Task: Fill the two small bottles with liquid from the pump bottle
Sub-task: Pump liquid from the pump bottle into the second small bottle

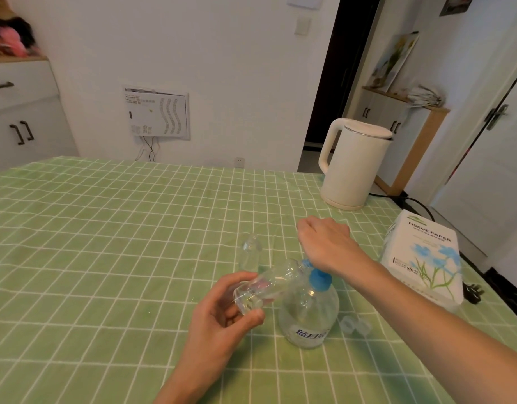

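Observation:
A clear pump bottle [309, 313] with a blue pump top [318, 279] stands on the green checked tablecloth [105, 243]. The heel of my right hand [324, 246] rests on the pump head, with the fingers hanging loosely bent beyond it. My left hand [222, 316] grips one small clear bottle [266, 285], tilted with its mouth up against the pump's spout. A little liquid shows inside it. The second small clear bottle [250, 252] stands upright just behind, untouched. Two clear caps [354, 326] lie to the right of the pump bottle.
A white electric kettle [354, 164] stands at the back right, its black cord trailing off the table. A tissue paper pack [423, 260] sits at the right edge, close to my right forearm. White cabinets stand at the far left, beyond the table.

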A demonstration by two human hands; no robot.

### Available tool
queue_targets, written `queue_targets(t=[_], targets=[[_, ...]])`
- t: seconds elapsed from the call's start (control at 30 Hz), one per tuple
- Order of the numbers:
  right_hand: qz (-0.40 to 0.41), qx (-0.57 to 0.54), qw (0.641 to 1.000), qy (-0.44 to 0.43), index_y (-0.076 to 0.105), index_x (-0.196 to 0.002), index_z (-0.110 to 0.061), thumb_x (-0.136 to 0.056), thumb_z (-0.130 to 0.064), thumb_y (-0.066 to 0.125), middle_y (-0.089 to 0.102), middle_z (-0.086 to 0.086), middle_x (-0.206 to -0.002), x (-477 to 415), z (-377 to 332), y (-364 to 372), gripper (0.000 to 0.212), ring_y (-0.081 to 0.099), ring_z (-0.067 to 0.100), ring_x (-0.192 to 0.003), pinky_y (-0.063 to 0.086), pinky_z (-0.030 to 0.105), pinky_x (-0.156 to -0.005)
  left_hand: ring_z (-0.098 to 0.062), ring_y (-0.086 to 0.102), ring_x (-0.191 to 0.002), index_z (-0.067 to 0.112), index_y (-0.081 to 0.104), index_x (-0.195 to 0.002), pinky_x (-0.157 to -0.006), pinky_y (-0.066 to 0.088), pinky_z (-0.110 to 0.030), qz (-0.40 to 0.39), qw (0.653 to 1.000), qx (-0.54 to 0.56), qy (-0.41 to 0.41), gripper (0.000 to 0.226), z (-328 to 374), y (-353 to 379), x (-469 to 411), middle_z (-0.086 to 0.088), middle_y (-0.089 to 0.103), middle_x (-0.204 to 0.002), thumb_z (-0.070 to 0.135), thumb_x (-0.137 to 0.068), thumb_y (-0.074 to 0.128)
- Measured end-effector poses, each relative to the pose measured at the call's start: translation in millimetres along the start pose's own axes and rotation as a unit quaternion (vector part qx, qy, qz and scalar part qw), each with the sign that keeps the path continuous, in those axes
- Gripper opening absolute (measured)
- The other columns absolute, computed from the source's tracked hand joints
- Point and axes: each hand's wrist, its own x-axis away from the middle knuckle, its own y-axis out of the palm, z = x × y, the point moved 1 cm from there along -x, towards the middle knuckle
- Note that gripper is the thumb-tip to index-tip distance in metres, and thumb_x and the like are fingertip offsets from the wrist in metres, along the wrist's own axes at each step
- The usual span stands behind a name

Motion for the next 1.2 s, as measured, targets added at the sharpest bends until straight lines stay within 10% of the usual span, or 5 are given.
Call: queue_targets(t=[0.27,1.2], targets=[[-0.02,0.014,1.0,0.006,0.041,-0.074,-0.02,-0.096,-0.028,0.025,0.053,0.008,-0.092,1.8,6.5,4.9,0.029,0.045,0.034,-0.106,0.041,0.055,-0.096,-0.03,0.076,-0.103,0.028,0.068,-0.121,-0.084,0.062,-0.033,-0.007,1.0,0.016,-0.016,0.05,0.5,0.4,0.3,-0.007,0.076,-0.121,0.001,-0.08,0.079],[-0.054,0.032,0.998,0.014,0.044,-0.076,-0.022,-0.097,-0.035,0.022,0.055,0.008,-0.098,1.9,3.1,2.1,0.033,0.046,0.033,-0.105,0.041,0.053,-0.096,-0.029,0.076,-0.102,0.026,0.067,-0.123,-0.084,0.063,-0.036,-0.002,1.0,0.01,-0.026,0.049,5.5,3.0,1.0,-0.008,0.075,-0.121,0.009,-0.081,0.085]])
